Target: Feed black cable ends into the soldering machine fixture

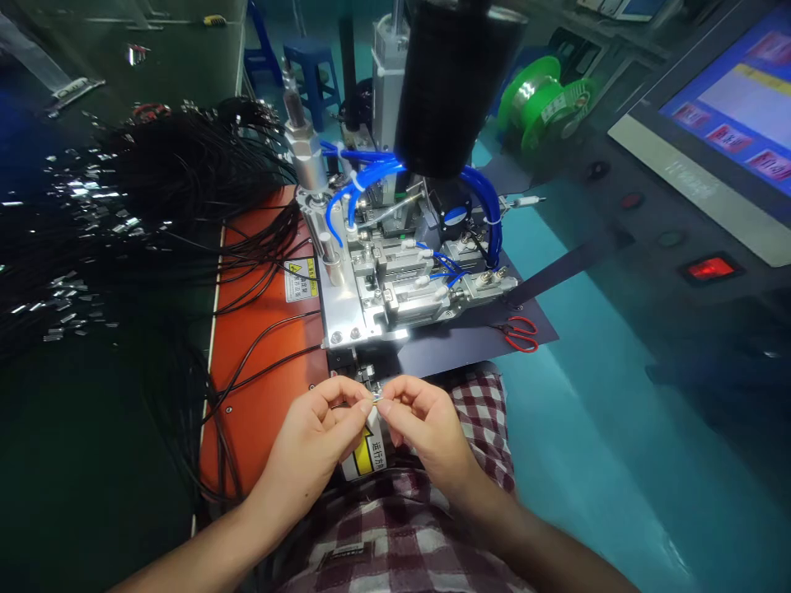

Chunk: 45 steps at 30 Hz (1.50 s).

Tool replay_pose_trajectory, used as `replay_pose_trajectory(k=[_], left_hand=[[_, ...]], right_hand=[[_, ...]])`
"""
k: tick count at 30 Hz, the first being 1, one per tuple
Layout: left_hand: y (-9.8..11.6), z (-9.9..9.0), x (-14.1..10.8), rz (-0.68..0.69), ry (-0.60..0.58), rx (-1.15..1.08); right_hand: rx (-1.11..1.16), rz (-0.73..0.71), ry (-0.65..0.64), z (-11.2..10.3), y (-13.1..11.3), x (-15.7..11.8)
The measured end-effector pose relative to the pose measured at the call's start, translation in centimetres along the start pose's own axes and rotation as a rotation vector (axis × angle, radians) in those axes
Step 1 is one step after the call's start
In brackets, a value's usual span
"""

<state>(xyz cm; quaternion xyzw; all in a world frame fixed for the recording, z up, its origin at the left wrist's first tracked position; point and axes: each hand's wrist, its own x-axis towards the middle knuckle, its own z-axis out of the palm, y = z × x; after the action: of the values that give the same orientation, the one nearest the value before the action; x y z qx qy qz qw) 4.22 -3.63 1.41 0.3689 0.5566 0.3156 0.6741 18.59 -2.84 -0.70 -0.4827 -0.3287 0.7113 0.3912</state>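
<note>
My left hand [325, 430] and my right hand [426, 424] meet fingertip to fingertip in front of the machine [395, 280]. Both are closed, thumb against forefinger. Between the pinched tips shows a tiny, thin, wire-like piece [376, 399] with silvery and yellowish glints; most of it is covered by the fingers. Just below the hands is a white and yellow label [366, 455] with dark printed characters. Metal parts of the machine's front end lie right behind the fingertips.
Black cables [203, 165] with shiny ends heap at the left, some trailing over the orange base [259, 362]. Red-handled scissors [522, 333] lie on the dark plate at right. Behind are a green wire spool [537, 103] and a black cylinder [457, 82]; a screen [735, 99] stands at right.
</note>
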Motion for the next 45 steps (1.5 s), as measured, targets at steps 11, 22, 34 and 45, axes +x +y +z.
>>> replay_pose_trajectory(k=[11, 22, 34, 45], left_hand=[[0.0, 0.0, 0.0, 0.002, -0.019, 0.012], [0.4, -0.4, 0.4, -0.05, -0.104, -0.014], [1.3, -1.8, 0.5, 0.133, 0.017, 0.465], [-1.5, -4.4, 2.2, 0.894, 0.111, 1.271]], right_hand=[[-0.209, -0.14, 0.05, -0.2, -0.1, -0.2], [-0.725, -0.478, 0.023, -0.9, -0.5, -0.4], [-0.42, -0.203, 0.001, -1.4, -0.3, 2.4], [-0.364, -0.079, 0.015, -1.6, 0.6, 4.4]])
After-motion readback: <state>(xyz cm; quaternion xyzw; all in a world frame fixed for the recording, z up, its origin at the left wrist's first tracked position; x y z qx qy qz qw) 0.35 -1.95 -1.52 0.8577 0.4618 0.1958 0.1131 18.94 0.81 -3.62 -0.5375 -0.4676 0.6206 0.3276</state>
